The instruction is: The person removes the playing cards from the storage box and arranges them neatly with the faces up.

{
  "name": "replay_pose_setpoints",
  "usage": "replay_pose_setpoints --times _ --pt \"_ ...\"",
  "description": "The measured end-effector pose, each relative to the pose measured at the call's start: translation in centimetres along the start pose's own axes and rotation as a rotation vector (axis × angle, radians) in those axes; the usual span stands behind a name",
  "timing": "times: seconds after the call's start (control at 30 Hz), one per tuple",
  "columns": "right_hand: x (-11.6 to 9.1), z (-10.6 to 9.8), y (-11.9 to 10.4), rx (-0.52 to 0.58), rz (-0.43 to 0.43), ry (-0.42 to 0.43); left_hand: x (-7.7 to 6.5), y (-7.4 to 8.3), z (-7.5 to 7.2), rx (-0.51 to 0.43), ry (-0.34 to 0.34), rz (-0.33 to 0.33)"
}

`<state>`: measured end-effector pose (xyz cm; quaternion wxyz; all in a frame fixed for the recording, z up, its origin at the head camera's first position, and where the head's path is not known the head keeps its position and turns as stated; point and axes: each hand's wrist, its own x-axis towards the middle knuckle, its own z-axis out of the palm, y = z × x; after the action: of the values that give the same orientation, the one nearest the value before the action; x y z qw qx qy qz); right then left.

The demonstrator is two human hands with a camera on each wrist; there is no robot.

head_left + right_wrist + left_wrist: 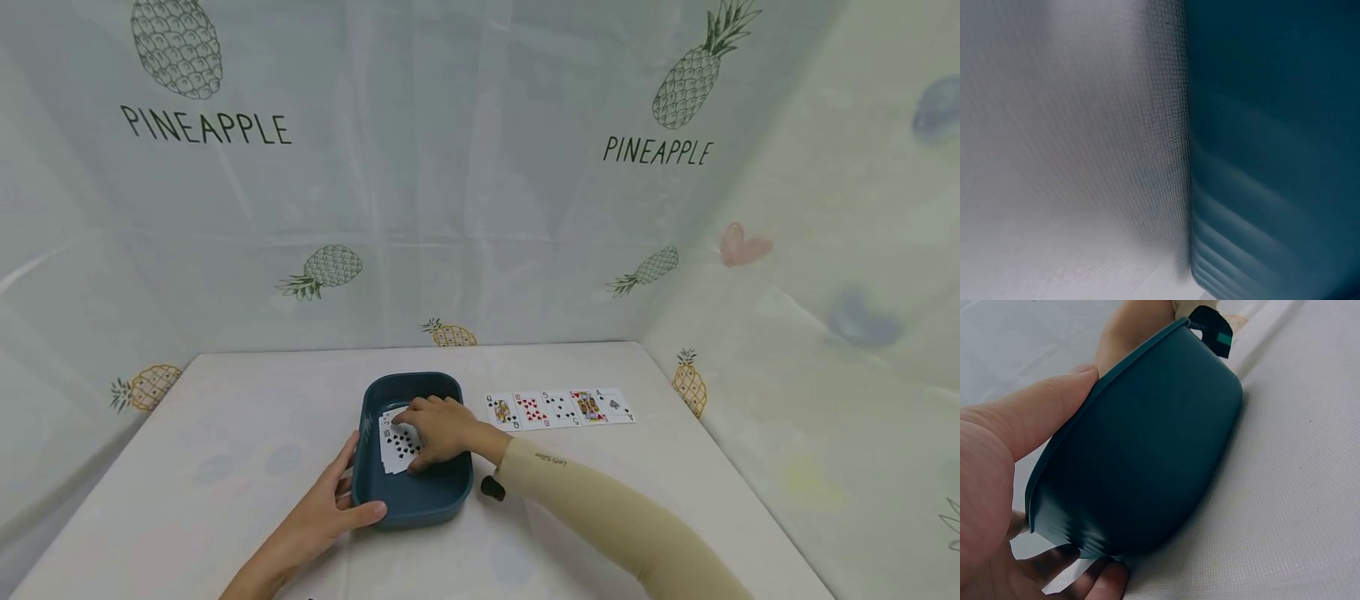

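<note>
A dark blue rectangular plastic tray (420, 504) with rounded corners stands on the white table. My left hand (322, 508) grips its near left corner, thumb on the rim and the other fingers against the outer wall, as the left wrist view shows up close. Inside the tray lies a small stack of playing cards (397, 448), a black ten on top. My right hand (444, 429) reaches over the tray's right side and holds the stack, with curled fingers at its upper part and thumb at its lower right edge. The right wrist view has only the tray's outer wall (1272, 156) and cloth.
To the right of the tray, a row of several overlapping face-up playing cards (558, 409) ends in an ace of spades. A small black object (492, 487) is beside my right wrist. White pineapple-print cloth (480, 167) hangs behind the table and along its sides.
</note>
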<state>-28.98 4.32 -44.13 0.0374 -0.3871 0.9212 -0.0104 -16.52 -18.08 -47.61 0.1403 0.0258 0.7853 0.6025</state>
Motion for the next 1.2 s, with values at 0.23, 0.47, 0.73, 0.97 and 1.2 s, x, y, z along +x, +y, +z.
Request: replay_pose_setpoints --times 0.23,0.47,0.73,0.97,1.2 --pt "0.4 -0.1 0.0 0.024 0.017 -0.019 0.0 0.0 -0.1 -0.016 -0.008 0.001" --pt "1.0 0.0 0.1 0.055 0.044 -0.06 0.0 0.1 0.1 0.001 0.005 -0.011" --pt "1.4 -0.5 0.0 0.138 0.068 -0.111 0.0 -0.1 0.0 0.003 0.01 -0.009" --pt "1.8 -0.9 0.4 0.215 0.073 -0.147 0.0 -0.1 0.1 -0.018 0.002 -0.009" --pt "1.8 -1.4 0.5 0.272 0.069 -0.125 0.0 0.0 0.0 -0.06 -0.009 -0.012"
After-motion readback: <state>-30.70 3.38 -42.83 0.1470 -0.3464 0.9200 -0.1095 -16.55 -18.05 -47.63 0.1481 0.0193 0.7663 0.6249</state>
